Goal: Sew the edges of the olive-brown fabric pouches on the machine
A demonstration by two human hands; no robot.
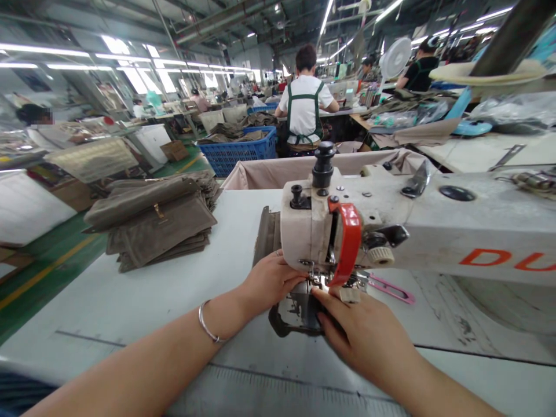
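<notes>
A white industrial sewing machine with a red guard stands in front of me on the pale table. My left hand reaches under the machine head from the left, its fingers curled by the needle area and partly hidden. My right hand lies on the right, its fingers pressed down on a small dark piece below the presser foot. A strip of brown fabric runs back behind the machine head.
A stack of brown fabric pieces lies on the table at the left. Pink snips rest beside the machine. A fabric-lined bin sits behind, then a blue crate. A person in a white shirt and green apron sits ahead, facing away.
</notes>
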